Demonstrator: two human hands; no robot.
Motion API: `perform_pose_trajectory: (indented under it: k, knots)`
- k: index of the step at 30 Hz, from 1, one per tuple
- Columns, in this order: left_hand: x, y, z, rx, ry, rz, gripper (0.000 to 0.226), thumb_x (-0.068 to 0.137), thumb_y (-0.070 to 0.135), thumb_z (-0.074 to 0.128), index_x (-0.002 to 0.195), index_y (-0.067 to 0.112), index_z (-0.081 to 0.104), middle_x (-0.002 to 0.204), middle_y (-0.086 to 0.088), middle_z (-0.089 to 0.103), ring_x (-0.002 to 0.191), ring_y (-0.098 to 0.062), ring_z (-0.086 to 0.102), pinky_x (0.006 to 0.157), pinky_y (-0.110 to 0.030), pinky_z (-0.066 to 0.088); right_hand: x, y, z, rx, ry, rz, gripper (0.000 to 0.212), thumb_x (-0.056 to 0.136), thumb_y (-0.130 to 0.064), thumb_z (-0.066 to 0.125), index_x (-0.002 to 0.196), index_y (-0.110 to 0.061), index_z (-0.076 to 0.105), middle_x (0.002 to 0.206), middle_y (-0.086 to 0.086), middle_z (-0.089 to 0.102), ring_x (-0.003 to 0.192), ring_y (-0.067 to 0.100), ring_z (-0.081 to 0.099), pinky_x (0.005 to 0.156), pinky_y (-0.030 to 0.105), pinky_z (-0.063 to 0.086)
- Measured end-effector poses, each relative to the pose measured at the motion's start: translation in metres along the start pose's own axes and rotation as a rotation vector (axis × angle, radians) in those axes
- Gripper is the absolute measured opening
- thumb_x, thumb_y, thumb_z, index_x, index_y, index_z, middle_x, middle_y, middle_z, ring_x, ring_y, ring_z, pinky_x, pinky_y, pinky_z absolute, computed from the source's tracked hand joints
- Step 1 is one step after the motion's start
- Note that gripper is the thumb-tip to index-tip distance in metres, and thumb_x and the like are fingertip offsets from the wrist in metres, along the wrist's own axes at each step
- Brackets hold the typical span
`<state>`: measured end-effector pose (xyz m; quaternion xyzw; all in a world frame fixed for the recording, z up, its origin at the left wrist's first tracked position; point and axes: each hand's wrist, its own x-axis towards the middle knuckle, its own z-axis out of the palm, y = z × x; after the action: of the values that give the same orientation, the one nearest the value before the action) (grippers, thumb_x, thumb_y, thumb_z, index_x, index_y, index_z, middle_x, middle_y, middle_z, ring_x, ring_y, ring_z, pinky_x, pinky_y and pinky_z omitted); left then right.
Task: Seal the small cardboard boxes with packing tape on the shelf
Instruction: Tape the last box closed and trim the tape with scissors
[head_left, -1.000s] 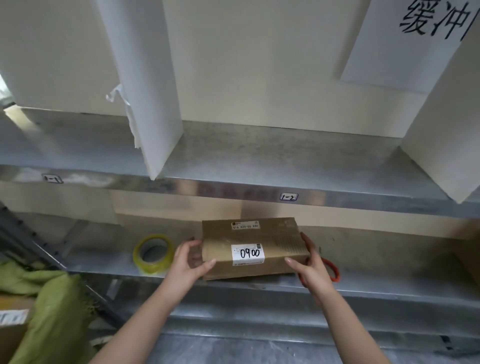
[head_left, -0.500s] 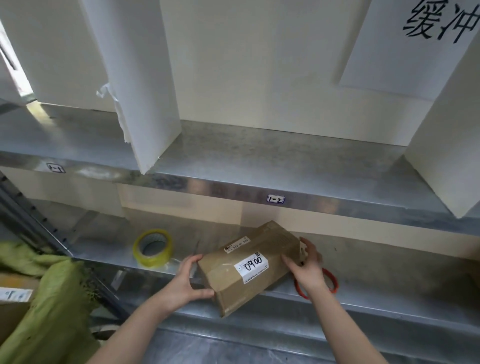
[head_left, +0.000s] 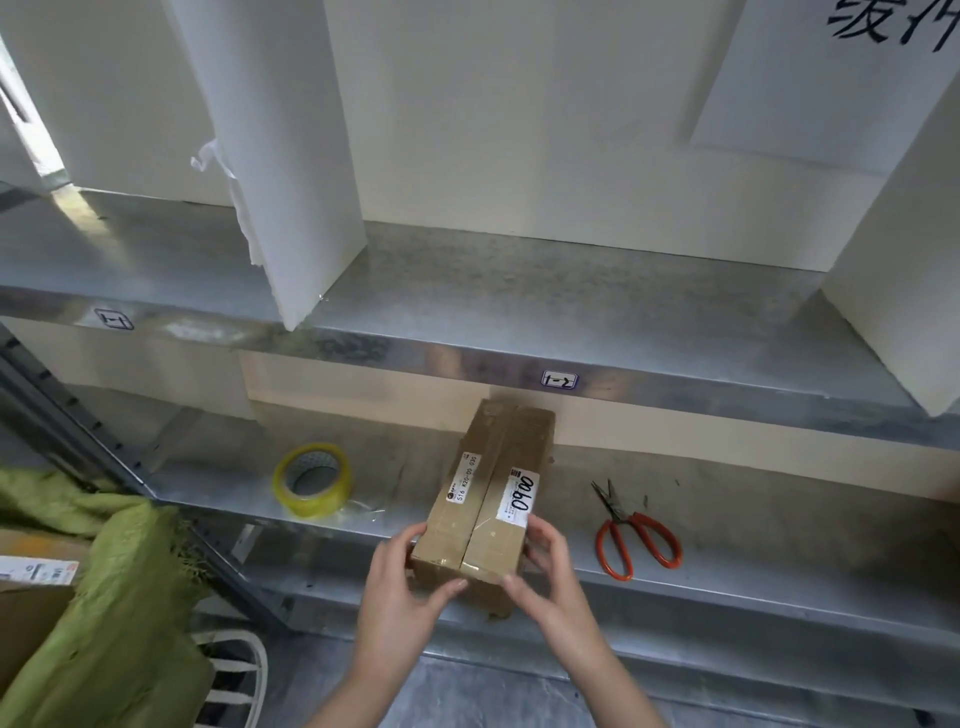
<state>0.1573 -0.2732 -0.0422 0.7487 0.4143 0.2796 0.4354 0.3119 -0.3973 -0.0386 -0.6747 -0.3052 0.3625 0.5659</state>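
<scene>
Box (head_left: 488, 493) lies on the lower shelf (head_left: 769, 525) with its long side running away from the person. Its far end sits under the front edge of the upper shelf (head_left: 519, 291), and its near end juts a little past the lower shelf's front lip. Both hands hold that near end.

The left hand (head_left: 400, 592) clasps the left corner, fingers curled against the left side and thumb laid across the end face. The right hand (head_left: 553, 571) clasps the right corner the same way, fingers on the right side and thumb on the end face. The two thumb tips are close together but apart.

The box is oblong, of brown cardboard, and its top flaps meet in a seam down the middle. Shiny clear tape runs along the seam and folds over the near end. A narrow printed label (head_left: 464, 478) sits left of the seam. A wider white label (head_left: 519, 496) to the right bears "0900" in black marker.

On the same shelf a yellow tape roll (head_left: 311, 480) rests left of the box, apart from it, with a loose clear strip trailing beside it. Scissors (head_left: 636, 532) with orange handles lie to the right, blades pointing toward the back. A green cloth (head_left: 104, 597) hangs at the lower left.
</scene>
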Motion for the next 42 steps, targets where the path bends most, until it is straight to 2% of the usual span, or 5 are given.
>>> perform_pose_trajectory:
  k: [10,19,22,31,42]
  knots:
    - [0.022,-0.015,-0.015,0.156,-0.282,0.141,0.069,0.082,0.028,0.076,0.137,0.045,0.039,0.143,0.034,0.022,0.126,0.010,0.037,0.102,-0.017,0.038,0.019,-0.001,0.004,-0.352,0.011,-0.131,0.083,0.082,-0.033,0.077,0.148,-0.024,0.029,0.146,-0.011,0.033,0.136,0.000,0.035,0.112,0.038,0.039]
    - [0.033,-0.020,-0.004,0.223,-0.449,0.228,0.076,0.086,0.023,0.071,0.146,0.046,0.029,0.151,0.039,0.002,0.138,0.011,0.020,0.109,-0.016,0.028,0.008,0.025,0.002,-0.483,0.077,-0.103,0.083,0.082,-0.036,0.076,0.146,-0.042,0.025,0.154,-0.019,0.025,0.137,-0.003,0.033,0.097,0.005,0.035]
    - [0.034,-0.021,-0.001,0.158,-0.465,0.217,0.074,0.088,0.017,0.069,0.145,0.045,0.031,0.152,0.036,0.006,0.139,0.010,0.019,0.111,-0.015,0.026,0.009,0.021,-0.002,-0.608,0.107,-0.111,0.088,0.075,-0.045,0.078,0.146,-0.046,0.026,0.150,-0.035,0.016,0.130,-0.015,0.033,0.096,0.007,0.034]
    - [0.031,-0.022,0.008,0.200,-0.511,0.206,0.074,0.088,0.012,0.067,0.147,0.038,0.032,0.152,0.034,0.005,0.140,0.010,0.016,0.114,-0.015,0.022,-0.002,0.025,0.000,-0.558,0.116,-0.060,0.075,0.085,-0.025,0.073,0.142,-0.042,0.028,0.156,-0.015,0.027,0.134,-0.013,0.030,0.106,0.017,0.040]
    - [0.006,-0.032,0.006,0.200,-0.558,0.200,0.069,0.089,0.021,0.068,0.146,0.041,0.033,0.148,0.039,0.006,0.135,0.021,0.013,0.110,-0.005,0.017,-0.026,0.036,-0.002,-0.653,0.049,0.024,0.078,0.089,-0.027,0.070,0.147,-0.040,0.020,0.159,-0.012,0.020,0.135,-0.010,0.021,0.097,-0.006,0.017]
